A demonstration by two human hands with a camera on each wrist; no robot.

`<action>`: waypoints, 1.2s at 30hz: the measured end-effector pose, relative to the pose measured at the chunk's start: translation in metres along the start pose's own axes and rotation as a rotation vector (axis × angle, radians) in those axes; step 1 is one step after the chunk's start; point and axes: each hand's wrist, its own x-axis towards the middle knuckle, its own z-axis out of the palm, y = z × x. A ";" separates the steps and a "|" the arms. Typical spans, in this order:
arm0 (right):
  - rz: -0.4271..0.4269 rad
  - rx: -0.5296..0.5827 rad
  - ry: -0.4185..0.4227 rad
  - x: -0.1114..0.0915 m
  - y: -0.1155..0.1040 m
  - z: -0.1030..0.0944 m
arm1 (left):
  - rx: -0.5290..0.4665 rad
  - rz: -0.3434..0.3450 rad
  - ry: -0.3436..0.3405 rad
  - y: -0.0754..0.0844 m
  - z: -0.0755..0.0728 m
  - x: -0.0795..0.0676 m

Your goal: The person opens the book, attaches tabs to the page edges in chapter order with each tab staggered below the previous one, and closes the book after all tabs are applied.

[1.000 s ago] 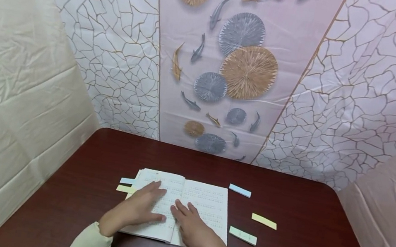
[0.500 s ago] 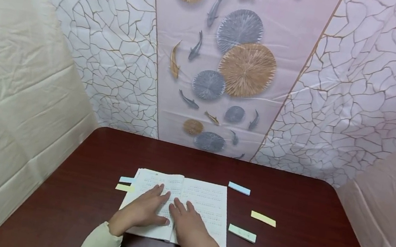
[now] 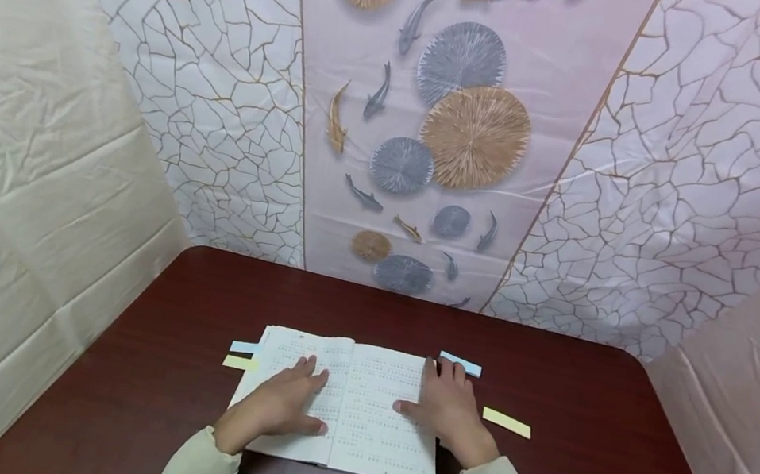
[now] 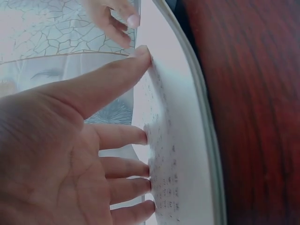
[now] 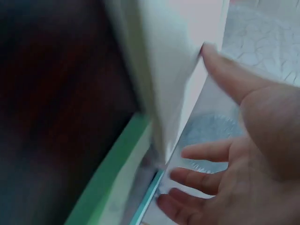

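Note:
An open book (image 3: 371, 440) with printed pages lies on the table. My left hand (image 3: 278, 406) rests spread on its left page; in the left wrist view the straight fingertips touch the paper. Over the right page's outer edge is my right hand (image 3: 454, 408), fingers loosely bent, holding nothing. Its fingertips are beside the light blue sticky-note pad (image 3: 469, 367); whether they touch it I cannot tell. The hand and wrist hide the green sticky-note pad in the head view, but the right wrist view has the green pad (image 5: 110, 176) beside the book.
A yellow sticky-note pad (image 3: 507, 423) lies right of the hand. From the book's left edge stick out a blue tab (image 3: 244, 347) and a yellow tab (image 3: 238, 362). The dark red table (image 3: 575, 455) meets patterned cloth (image 3: 221, 128) at the back.
My right hand has moved off the middle of the right page, rightward to its outer edge near the blue pad. The left hand slid slightly right early on, then stayed on its page.

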 end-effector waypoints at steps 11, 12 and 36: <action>0.002 0.067 -0.078 0.002 0.000 0.000 | -0.004 0.014 0.010 -0.007 -0.001 -0.003; 0.006 0.080 -0.080 0.003 -0.001 0.000 | -0.005 0.016 0.013 -0.008 -0.002 -0.003; -0.170 1.243 0.029 -0.047 -0.038 0.001 | 0.017 0.042 0.026 -0.012 0.004 0.000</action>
